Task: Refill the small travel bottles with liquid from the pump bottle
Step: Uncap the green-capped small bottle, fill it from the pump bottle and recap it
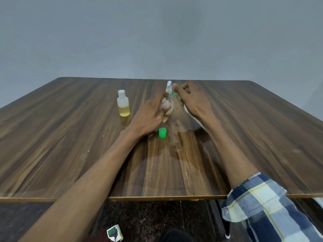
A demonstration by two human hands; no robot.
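From the head view, the green cap (162,133) lying loose on the wooden table (70,137) is the handiest landmark. Just beyond it the left hand (148,117) has its fingers and thumb curled round a small travel bottle (167,109), which stands open with a little yellowish liquid low in it. Beyond that again, the right hand (190,100) pinches a green funnel (173,94), or something much like one, at the bottle's mouth; its fingers are closed on the green piece, though the detail is too blurred to be sure of the tool. The white head of the pump bottle (169,87) shows behind both hands, its body hidden. Well to the left of the cap and farther back stands a second travel bottle (123,105), capped white and roughly a third full of yellow liquid. I would judge the job about midway: one bottle looks dealt with and closed, the other is open and being set up for filling, then wants its cap back. By count: two travel bottles, one pump bottle, one loose cap, one funnel.
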